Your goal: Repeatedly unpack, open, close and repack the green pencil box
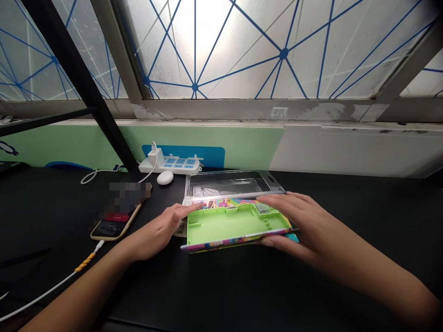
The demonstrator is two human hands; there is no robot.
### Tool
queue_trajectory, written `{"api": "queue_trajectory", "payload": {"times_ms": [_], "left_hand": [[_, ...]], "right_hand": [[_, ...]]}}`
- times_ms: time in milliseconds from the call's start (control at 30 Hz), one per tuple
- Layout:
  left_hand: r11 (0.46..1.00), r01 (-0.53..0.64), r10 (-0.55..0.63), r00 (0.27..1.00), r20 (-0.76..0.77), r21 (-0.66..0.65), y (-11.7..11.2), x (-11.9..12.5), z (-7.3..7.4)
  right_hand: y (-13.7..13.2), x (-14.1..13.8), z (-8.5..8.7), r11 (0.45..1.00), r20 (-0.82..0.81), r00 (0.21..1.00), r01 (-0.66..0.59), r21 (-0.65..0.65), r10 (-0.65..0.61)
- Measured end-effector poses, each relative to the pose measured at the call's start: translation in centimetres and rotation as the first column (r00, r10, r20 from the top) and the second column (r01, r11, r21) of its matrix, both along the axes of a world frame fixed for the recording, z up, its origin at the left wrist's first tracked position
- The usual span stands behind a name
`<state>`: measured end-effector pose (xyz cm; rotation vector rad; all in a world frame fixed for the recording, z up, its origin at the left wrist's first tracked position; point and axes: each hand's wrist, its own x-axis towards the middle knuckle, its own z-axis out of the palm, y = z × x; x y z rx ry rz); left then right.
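A pencil case point(226, 223) with a bright green plastic inside and colourful printed edges lies open at the centre, tilted towards me. My right hand point(301, 221) grips its right end, fingers over the far side and thumb at the near edge. At its far left corner, my left hand point(166, 226) holds on with the index finger stretched along the printed back edge; its other fingers are partly hidden. Set in the far right part of the green inside is a small pale rectangular piece point(263, 209). Directly behind the case lies a clear plastic package point(228, 184).
To the left, a phone point(114, 226) is plugged into a white cable point(44, 295). A white power strip point(169, 163) and a white rounded object point(165, 178) are at the back. A black slanted post point(79, 78) rises at left, before the window point(221, 50).
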<state>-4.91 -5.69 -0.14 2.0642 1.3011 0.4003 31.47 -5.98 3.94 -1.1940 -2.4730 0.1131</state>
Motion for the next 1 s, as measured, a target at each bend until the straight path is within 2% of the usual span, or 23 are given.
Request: {"api": "queue_trajectory", "payload": {"times_ms": [133,333,433,667,833,1000], "left_hand": [[1.0,-0.01,0.011,0.998,0.059,-0.017,0.0,-0.3,-0.3],[0.997,0.056,-0.06,0.995,0.078,0.043,0.3,-0.3,-0.6],[0.996,0.07,-0.073,0.995,0.071,0.056,0.2,-0.1,-0.5],[1.0,-0.002,0.002,1.0,0.0,0.005,-0.3,0.5,0.0],[0.991,0.067,-0.061,0.997,-0.051,0.115,-0.5,1.2,0.2],[0.951,0.109,-0.125,0.992,0.035,0.29,-0.7,1.6,0.0]], "right_hand": [[0.6,-0.3,-1.1,0.996,0.01,0.997,0.076,0.04,-0.076],[1.1,-0.3,-2.2,0.99,0.078,0.989,0.127,-0.066,-0.122],[1.3,-0.4,-2.4,0.991,0.099,0.991,0.1,-0.091,-0.091],[1.3,-0.8,-2.4,0.993,0.179,0.984,0.037,-0.109,-0.017],[1.9,-0.4,-2.9,0.986,0.19,0.982,0.049,-0.157,-0.019],[2.1,0.4,-2.3,0.973,0.146,0.989,0.019,-0.231,0.015]]}}
